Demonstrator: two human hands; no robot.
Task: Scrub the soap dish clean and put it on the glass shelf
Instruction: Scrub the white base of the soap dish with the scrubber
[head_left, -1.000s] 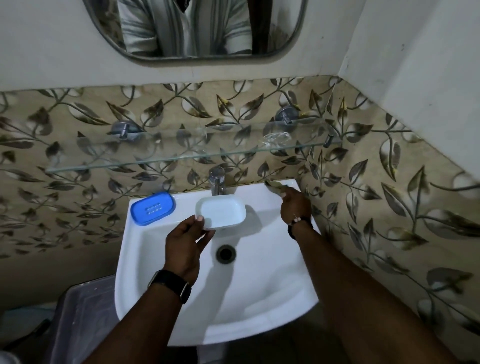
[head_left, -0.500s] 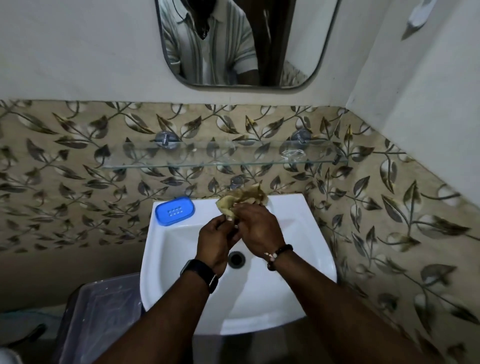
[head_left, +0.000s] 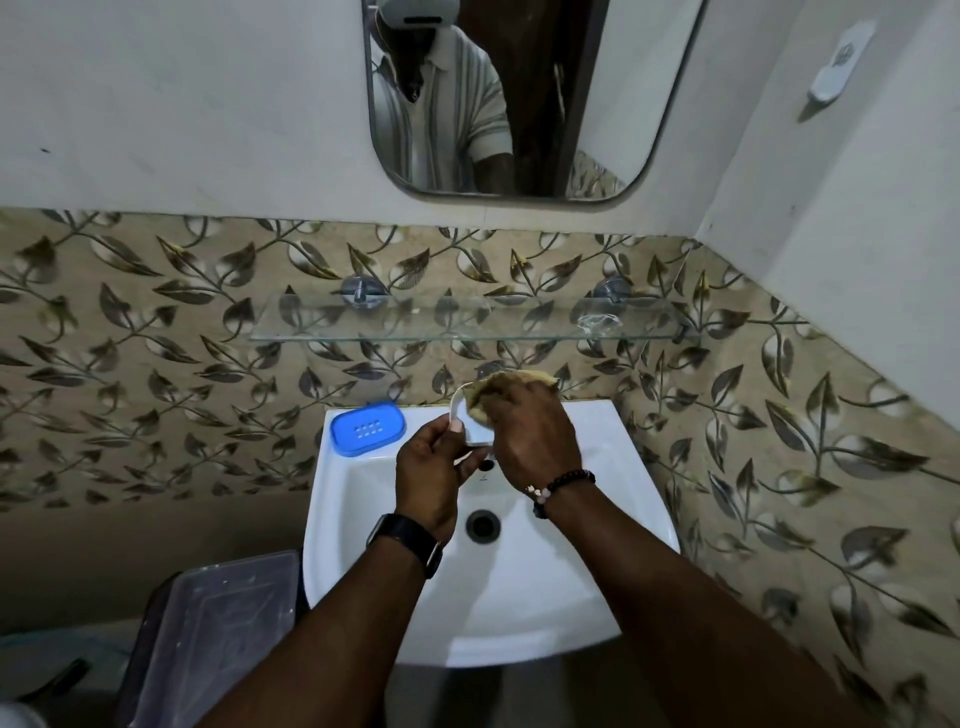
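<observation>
Soap dish: one white soap dish (head_left: 460, 415), tilted on edge above the back of the sink, mostly hidden behind the two hands.
Left hand: the left hand (head_left: 434, 467) is closed on the dish's lower edge, thumb on the rim; a dark watch (head_left: 408, 540) sits on that wrist.
Right hand: the right hand (head_left: 530, 431) is clamped on a yellowish scrub pad (head_left: 493, 384) and presses it into the dish; a beaded bracelet (head_left: 558, 486) is on that wrist.
Hands together: the two hands touch, meeting at the dish.
Blue tray: one blue perforated soap tray (head_left: 368, 428) lies flat on the sink's back left corner, just beside the left hand and apart from it.
Sink: one white sink (head_left: 545, 597) with one dark drain (head_left: 483, 525) below the hands.
Glass shelf: one glass shelf (head_left: 415, 332) on the leaf-patterned tiles above the sink, held by two metal brackets (head_left: 358, 291); a small clear item (head_left: 597, 323) lies near its right end.
Mirror: one mirror (head_left: 623, 104) above the shelf.
Bin: one lidded plastic container (head_left: 218, 623) left of the sink.
</observation>
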